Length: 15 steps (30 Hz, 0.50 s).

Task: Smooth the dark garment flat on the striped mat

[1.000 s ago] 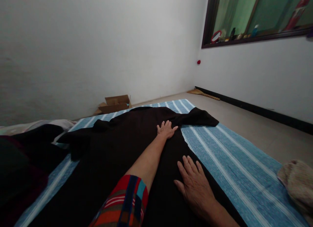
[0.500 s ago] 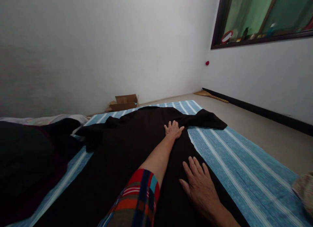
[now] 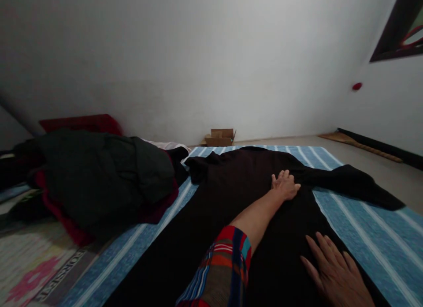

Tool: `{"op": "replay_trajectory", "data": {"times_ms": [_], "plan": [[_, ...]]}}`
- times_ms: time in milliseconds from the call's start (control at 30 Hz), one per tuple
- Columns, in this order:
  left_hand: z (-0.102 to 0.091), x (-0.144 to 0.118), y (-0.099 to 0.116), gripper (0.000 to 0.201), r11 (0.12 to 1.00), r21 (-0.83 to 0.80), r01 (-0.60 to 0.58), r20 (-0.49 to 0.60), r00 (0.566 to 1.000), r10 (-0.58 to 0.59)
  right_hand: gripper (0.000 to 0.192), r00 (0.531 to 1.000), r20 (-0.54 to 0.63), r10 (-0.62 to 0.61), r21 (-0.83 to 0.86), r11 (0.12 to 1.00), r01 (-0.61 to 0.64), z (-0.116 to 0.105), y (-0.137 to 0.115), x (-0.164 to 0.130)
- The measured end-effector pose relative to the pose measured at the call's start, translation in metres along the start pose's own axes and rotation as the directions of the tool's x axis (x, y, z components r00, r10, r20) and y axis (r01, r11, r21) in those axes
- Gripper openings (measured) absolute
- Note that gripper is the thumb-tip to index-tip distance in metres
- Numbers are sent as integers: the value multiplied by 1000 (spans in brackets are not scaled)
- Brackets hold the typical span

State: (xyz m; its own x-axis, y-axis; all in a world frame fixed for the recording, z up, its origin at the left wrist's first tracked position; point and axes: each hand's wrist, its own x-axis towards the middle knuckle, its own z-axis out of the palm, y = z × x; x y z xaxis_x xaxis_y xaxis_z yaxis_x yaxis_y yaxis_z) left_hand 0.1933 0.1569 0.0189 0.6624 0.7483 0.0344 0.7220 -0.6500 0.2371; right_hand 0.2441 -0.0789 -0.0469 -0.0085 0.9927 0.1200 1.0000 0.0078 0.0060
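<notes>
A long black garment (image 3: 211, 227) with sleeves lies spread out on a blue-and-white striped cloth (image 3: 357, 227). My left hand (image 3: 284, 185), its arm in a plaid sleeve, rests flat on the upper part of the garment near the base of the right-lying sleeve, fingers apart. Lower down, close to the garment's right edge, my right hand (image 3: 339, 269) lies palm down with its fingers stretched. Neither hand grips the fabric. The garment's left sleeve looks bunched, while the other reaches out to the right.
To the left sits a heap of dark green clothes (image 3: 109, 174) with red fabric (image 3: 82, 123) behind it. A floral printed cloth (image 3: 39, 263) lies below the heap. Against the back wall is an open cardboard box (image 3: 220, 137). A broom-like object (image 3: 363, 147) lies along the right wall.
My view has turned left, bringing more of the clothes heap into sight and shifting everything rightward. Both hands stay on the garment in nearly the same places.
</notes>
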Motion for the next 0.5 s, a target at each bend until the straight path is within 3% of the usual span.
{"op": "replay_trajectory", "data": {"times_ms": [167,300,367,500], "plan": [[-28,-69,-45,41,999,49,2,-73,997,1,44,998,20,-65,-34,997,66,8,11,-2],[-53,-141,-108,28,984,73,161,-181,973,-146,49,996,42,-75,-42,996,77,17,17,-4],[-65,-171,-141,25,947,53,318,-251,922,-296,51,996,37,-80,-50,995,82,22,21,-5],[-85,-202,-198,25,815,-63,576,-346,754,-559,53,994,-25,-104,-68,992,102,33,27,-8]]}}
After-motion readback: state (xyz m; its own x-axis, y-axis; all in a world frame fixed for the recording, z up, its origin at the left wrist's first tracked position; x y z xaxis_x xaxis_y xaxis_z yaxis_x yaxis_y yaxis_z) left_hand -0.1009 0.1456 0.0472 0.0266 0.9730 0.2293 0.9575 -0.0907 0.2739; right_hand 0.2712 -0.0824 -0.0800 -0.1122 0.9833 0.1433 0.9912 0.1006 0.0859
